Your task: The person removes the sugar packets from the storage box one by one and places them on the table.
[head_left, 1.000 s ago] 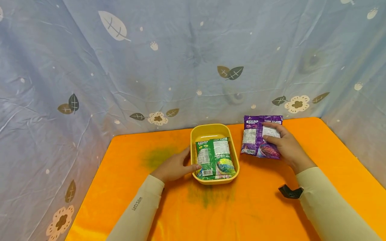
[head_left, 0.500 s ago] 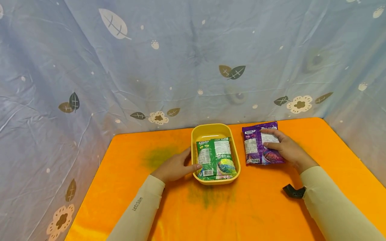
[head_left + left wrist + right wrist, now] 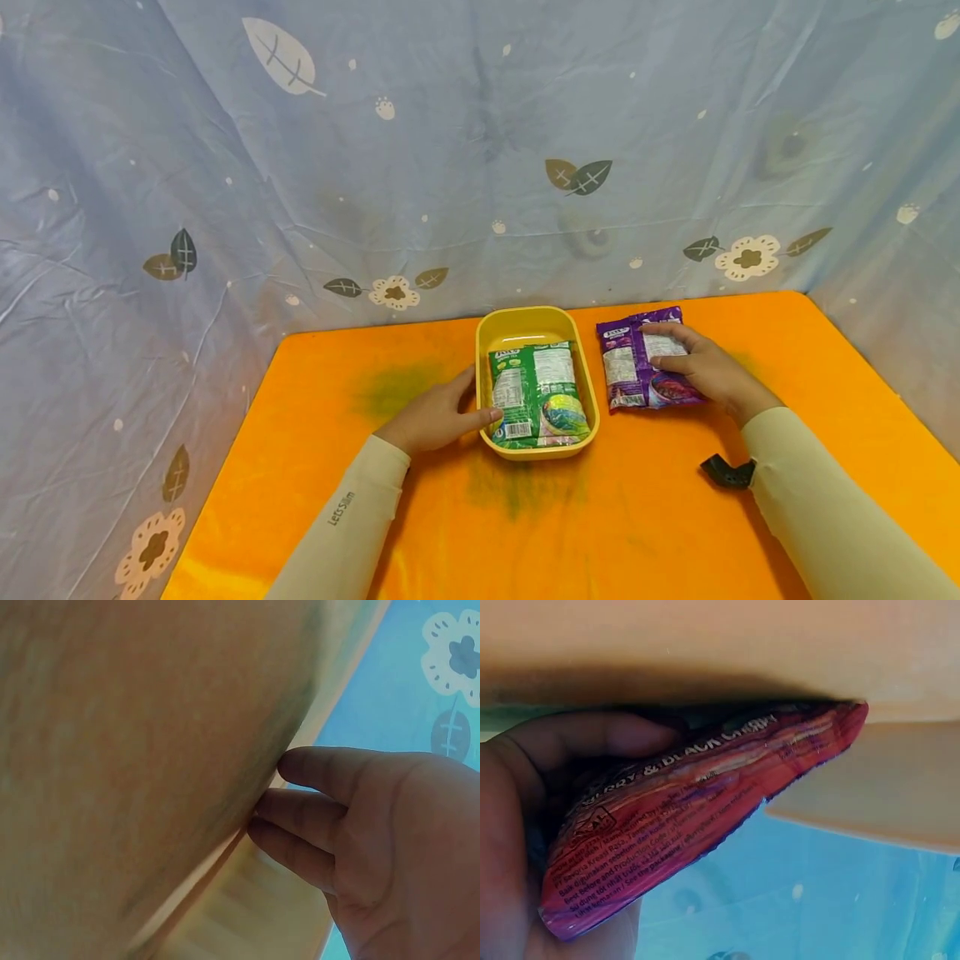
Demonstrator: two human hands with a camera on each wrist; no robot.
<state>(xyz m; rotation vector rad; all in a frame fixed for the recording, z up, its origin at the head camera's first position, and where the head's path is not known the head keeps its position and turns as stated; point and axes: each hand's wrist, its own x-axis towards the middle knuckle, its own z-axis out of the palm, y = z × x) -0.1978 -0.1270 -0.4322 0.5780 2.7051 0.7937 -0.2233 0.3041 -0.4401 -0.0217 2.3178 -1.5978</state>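
Holds the purple FOX'S packet [image 3: 625,360] in the right hand [image 3: 707,368], grip clamped on it, just right of the yellow tray [image 3: 537,454], over the far part of the orange desk [image 3: 615,521]. Pinches the tray's left wall with the left hand [image 3: 437,414], thumb over the rim and fingers outside, with the green FOX'S packet [image 3: 538,396] lying inside toward the near end.

One packet [image 3: 642,377] was purple, the other packet [image 3: 533,402] green, the tray [image 3: 521,326] yellow, the tabletop [image 3: 592,525] orange, the flower-and-leaf-patterned curtain [image 3: 450,133] blue-grey.
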